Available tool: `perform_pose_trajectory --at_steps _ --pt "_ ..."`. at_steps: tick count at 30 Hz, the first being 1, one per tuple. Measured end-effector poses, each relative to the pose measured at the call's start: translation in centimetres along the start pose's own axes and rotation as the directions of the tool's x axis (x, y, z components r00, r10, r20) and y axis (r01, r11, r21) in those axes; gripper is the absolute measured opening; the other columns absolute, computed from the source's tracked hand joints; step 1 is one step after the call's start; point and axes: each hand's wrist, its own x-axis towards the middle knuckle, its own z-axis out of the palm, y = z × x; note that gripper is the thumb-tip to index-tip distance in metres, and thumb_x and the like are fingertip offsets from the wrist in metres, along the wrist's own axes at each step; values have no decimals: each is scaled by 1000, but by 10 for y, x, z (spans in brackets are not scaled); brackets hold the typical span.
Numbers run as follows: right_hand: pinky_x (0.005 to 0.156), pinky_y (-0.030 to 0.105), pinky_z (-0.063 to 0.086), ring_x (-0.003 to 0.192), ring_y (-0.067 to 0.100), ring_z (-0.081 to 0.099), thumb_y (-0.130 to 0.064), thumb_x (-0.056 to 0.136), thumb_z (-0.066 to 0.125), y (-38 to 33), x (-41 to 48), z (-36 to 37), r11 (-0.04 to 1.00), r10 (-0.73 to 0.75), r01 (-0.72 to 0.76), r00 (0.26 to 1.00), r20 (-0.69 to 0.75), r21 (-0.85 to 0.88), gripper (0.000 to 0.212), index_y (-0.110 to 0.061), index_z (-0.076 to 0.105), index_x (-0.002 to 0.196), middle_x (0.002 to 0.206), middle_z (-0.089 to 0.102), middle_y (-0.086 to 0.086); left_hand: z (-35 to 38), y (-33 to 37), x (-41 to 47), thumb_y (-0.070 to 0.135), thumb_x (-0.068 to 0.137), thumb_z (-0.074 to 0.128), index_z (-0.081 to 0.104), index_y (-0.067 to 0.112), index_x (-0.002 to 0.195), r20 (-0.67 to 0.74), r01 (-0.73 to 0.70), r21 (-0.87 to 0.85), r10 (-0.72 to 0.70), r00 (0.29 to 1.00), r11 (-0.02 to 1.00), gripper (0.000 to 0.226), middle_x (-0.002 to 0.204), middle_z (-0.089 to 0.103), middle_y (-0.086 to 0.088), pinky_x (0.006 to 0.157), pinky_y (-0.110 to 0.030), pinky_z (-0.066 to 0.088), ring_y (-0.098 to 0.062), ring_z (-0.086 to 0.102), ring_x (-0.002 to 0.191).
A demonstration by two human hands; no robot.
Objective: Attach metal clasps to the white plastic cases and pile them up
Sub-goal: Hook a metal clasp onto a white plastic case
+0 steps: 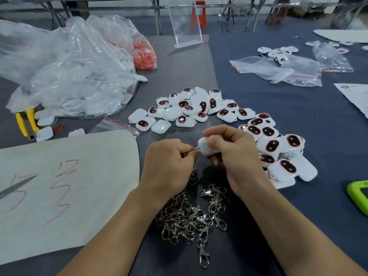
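White case (204, 147) looks light and slick, so the right hand (233, 154) grips its body while the left hand (169, 162) pinches a stiff clasp (193, 173).

Cases (187, 108): white, most with a black oval panel ringed in red. Clasps (185, 220): silver. Counter (298, 116): dark blue, with a grey strip down the middle. Sheet (79, 186): cream, marked with loose red strokes. Tool (25, 122): yellow and black. Bag (144, 54): clear, holding orange-red pieces. Gadget (358, 194): lime green.
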Motion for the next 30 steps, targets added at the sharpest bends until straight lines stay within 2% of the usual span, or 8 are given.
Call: perform_pose_trajectory --at_steps 3,6,15,18,21,24,27,30 --pt "48 25 44 50 10 52 -16 79 67 5 -3 2 934 -189 193 981 43 -302 16 -29 77 79 62 66 -4 4 2 -1 23 86 72 73 12 66 -42 -167 293 188 981 941 23 63 60 -4 63 -33 24 -28 55 66" --pt "45 27 45 48 14 52 -11 83 67 4 -1 -1 973 -128 132 991 37 -187 17 -24 78 83 66 68 1 4 -3 1 22 83 76 73 14 66 -106 -194 316 238 965 929 19 62 60 -2 67 -33 27 -27 55 64" --pt "43 21 41 48 16 50 8 87 67 -12 7 -24 999 -6 9 997 82 -40 20 -8 74 95 71 70 6 4 -4 2 24 80 80 76 28 78 -246 -148 13 147 958 989 6 52 39 15 78 -27 33 -7 41 56" --pt "49 22 46 53 15 56 11 84 70 -14 6 -24 988 -40 55 993 109 -141 23 -11 74 87 74 73 4 4 -6 3 26 80 82 79 30 85 -285 -41 -64 21 958 997 7 49 38 18 82 -29 39 0 43 54" --pt "58 14 46 61 4 61 3 77 77 -17 6 -28 823 -340 292 940 -11 -488 26 -23 75 79 74 73 -12 3 -9 4 26 83 78 80 30 85 -316 35 -63 -53 947 997 5 51 49 17 80 -34 44 -3 47 55" --pt "78 14 37 79 10 60 2 73 74 -19 6 -37 489 -542 304 840 -12 -818 28 -26 73 74 68 62 -14 2 -15 6 28 83 76 77 34 75 -292 104 30 -91 952 994 10 59 62 15 84 -30 37 -9 51 61" --pt "98 25 21 103 23 57 -2 74 75 -17 6 -38 312 -553 224 833 15 -923 21 -22 71 71 80 68 -9 4 -17 4 32 83 74 77 36 76 -201 111 104 -88 976 988 9 63 62 20 83 -29 40 -2 49 62" --pt "103 26 20 117 28 58 -16 79 81 -12 1 -23 292 -527 298 843 107 -909 8 -20 76 82 108 76 -1 2 -16 3 46 84 70 77 42 88 -79 124 156 -113 990 980 9 83 71 21 75 -25 40 -7 61 79"
